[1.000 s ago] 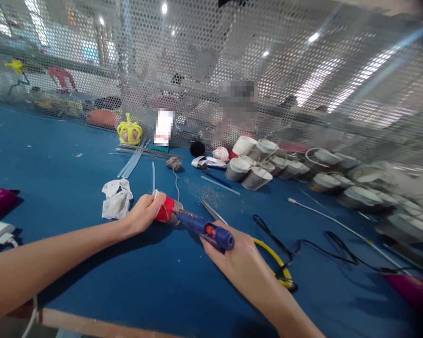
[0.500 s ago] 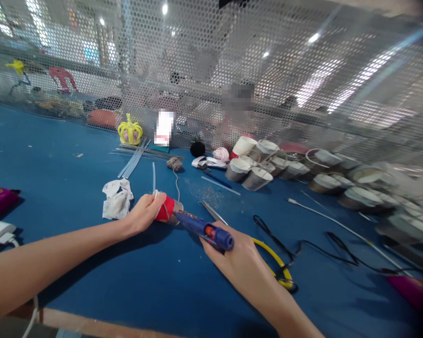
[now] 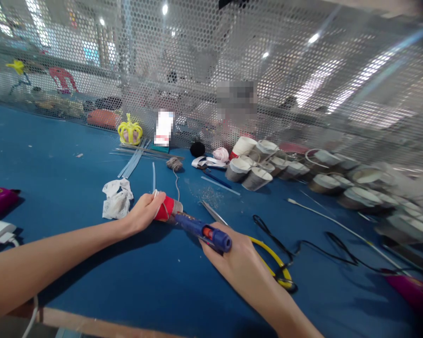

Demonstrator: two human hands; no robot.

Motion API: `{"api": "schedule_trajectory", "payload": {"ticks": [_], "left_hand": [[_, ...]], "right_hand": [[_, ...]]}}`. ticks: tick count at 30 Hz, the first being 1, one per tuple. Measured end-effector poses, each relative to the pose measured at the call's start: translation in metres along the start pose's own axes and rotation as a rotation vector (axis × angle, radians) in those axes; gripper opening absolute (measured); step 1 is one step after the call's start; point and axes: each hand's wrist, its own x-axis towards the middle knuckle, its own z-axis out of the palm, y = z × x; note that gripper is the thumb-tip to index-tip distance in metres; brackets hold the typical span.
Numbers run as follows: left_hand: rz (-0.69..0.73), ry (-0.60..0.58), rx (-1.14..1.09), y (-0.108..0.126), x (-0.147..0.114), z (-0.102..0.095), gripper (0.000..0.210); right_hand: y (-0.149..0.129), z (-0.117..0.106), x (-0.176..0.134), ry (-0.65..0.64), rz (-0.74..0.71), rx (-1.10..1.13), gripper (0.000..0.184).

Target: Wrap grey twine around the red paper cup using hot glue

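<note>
Near the middle of the blue table, my left hand (image 3: 146,211) is closed around the rim end of a red paper cup (image 3: 165,209) lying tilted on its side. Grey yarn (image 3: 178,206) wraps the cup's base end, and a strand runs back to a small grey yarn ball (image 3: 174,164). My right hand (image 3: 231,251) grips a blue glue gun (image 3: 200,227), its nozzle pointed at the cup's wrapped side. Whether the tip touches the cup cannot be made out. Scissors with yellow handles (image 3: 273,253) lie partly behind my right hand.
Yarn-wrapped cups (image 3: 257,178) crowd the back right before a perforated metal screen (image 3: 183,61). Clear glue sticks (image 3: 136,159), a yellow crown-shaped item (image 3: 129,130) and crumpled white wrapping (image 3: 117,199) lie to the left. A black cord (image 3: 317,244) and white cable (image 3: 334,225) cross the right side.
The glue gun and my right hand have shifted very slightly left and down along the cup. My left hand keeps its hold, with the cup barely turned.
</note>
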Motion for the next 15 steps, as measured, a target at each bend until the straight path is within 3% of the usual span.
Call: {"api": "schedule_trajectory", "payload": {"ticks": [15], "left_hand": [[0.01, -0.006, -0.034, -0.0027, 0.0012, 0.0005, 0.043]], "right_hand": [[0.0011, 0.0006, 0.0001, -0.046, 0.023, 0.0, 0.013]]}}
